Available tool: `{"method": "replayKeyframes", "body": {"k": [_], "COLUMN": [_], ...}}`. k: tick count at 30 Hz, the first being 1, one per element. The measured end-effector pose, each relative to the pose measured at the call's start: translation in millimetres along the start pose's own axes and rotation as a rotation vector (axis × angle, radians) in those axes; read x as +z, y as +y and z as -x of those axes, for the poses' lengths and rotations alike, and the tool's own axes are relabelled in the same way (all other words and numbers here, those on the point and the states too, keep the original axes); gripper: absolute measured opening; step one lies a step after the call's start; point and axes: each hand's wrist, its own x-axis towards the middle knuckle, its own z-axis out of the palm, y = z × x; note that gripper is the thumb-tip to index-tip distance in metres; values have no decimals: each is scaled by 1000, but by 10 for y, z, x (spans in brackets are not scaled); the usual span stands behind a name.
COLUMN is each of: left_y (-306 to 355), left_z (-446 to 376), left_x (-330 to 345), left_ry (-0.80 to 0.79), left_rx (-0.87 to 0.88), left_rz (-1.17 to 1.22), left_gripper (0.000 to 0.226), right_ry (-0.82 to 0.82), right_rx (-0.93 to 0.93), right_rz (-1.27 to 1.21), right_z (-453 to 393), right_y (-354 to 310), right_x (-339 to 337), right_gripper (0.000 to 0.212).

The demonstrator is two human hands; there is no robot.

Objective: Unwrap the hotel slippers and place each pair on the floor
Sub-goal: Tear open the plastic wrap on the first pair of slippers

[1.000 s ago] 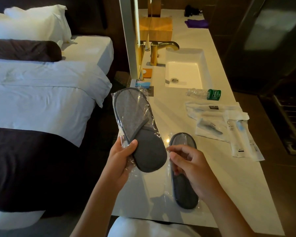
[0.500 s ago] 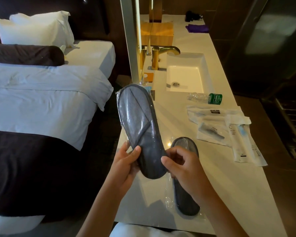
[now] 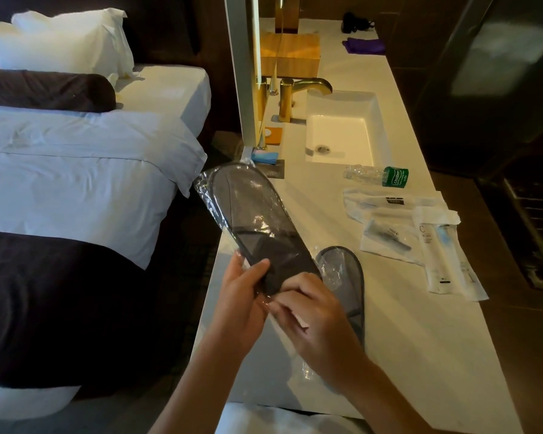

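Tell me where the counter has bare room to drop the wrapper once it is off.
Bare counter lies near the front edge, right of the second wrapped slipper and below the toiletry packets. A narrower bare strip runs between the sink and the held slipper. Around the packets and bottle it is crowded.

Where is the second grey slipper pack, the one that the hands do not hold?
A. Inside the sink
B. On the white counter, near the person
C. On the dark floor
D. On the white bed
B: the second grey slipper pack in clear plastic lies flat on the white counter, partly behind the right hand, while both hands hold the other wrapped pack.
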Motion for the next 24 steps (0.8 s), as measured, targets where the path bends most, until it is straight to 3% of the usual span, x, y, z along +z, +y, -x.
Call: {"method": "replayKeyframes", "body": {"k": [4,7,9,12,20,24], "left_y": [105,129,131,120,170,220], "left_z": [-38,-45,-34,-38,-33,-24], "left_x": [-97,-156,-171,-190,-212,-204], "left_ry": [18,55,59,59,88,58], "left_rx": [6,-19,-37,-51,-55,-46], "left_rz": [-28,-61,-65,-75,-149,-184], "left_gripper": [33,30,29,30,33,50], "right_ry": [236,127,22,-7,-32,-93], "right_rx": [323,593,663,657,601,575], "right_rz": [-175,-384,-499,-588,-471,-462], "right_z": [-12,-67,-88,-99,-24,-49], "right_y": [139,253,265,200,247,275], "right_x": [-232,-377,-436,-494,-463,-507], "right_gripper": [18,22,30,29,20,21]}}
